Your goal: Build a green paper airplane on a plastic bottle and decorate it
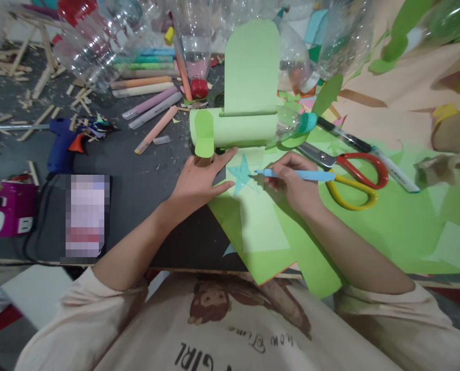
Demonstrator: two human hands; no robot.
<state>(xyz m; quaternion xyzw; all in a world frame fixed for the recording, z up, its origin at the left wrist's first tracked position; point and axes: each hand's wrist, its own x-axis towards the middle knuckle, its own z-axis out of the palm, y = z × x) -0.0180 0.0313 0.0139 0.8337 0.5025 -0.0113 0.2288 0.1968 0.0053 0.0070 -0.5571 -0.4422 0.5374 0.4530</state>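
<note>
A plastic bottle wrapped in pale green paper (245,129) lies across the middle of the table. One rounded paper flap (252,67) stretches away from it, and a pale strip (264,229) extends toward me, bearing a blue-green star (241,172). My left hand (199,178) lies with thumb and fingers spread, fingertips at the strip's left side beside the star. In my right hand (295,180) is a light blue marker (318,175), its tip pointing left at the star's right side. I cannot tell whether the tip touches the paper.
Scissors with red and yellow handles (363,159) and a black-and-white marker (396,170) lie to the right on green paper (400,237). At left are a blue glue gun (62,144), a phone (86,216) and a purple box (9,208). Several markers (152,103) lie beyond.
</note>
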